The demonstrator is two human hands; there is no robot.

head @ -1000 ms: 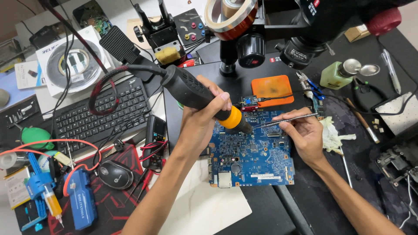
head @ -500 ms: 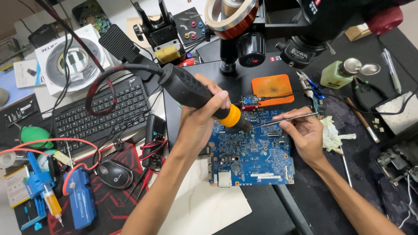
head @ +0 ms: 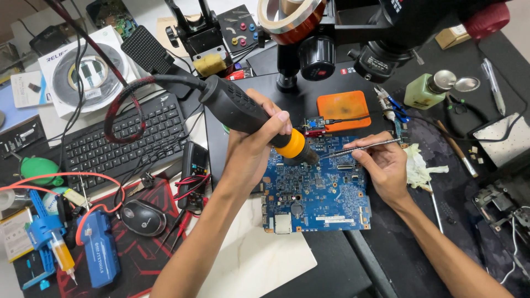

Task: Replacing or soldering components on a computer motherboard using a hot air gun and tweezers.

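Nothing has visibly shifted: left hand (head: 251, 146) fingers stay wrapped around the hot-air handle (head: 248, 118), nozzle slanting down-right onto the blue board (head: 317, 190); right hand (head: 383, 165) pinches tweezers (head: 361, 148) pointing left.

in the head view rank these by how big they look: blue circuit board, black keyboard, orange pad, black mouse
1. black keyboard and blue circuit board: look about alike, no clear winner
2. orange pad and black mouse: close in size, so unsure

White square box (head: 88, 72) far left, perhaps small carton (head: 451, 36) top right
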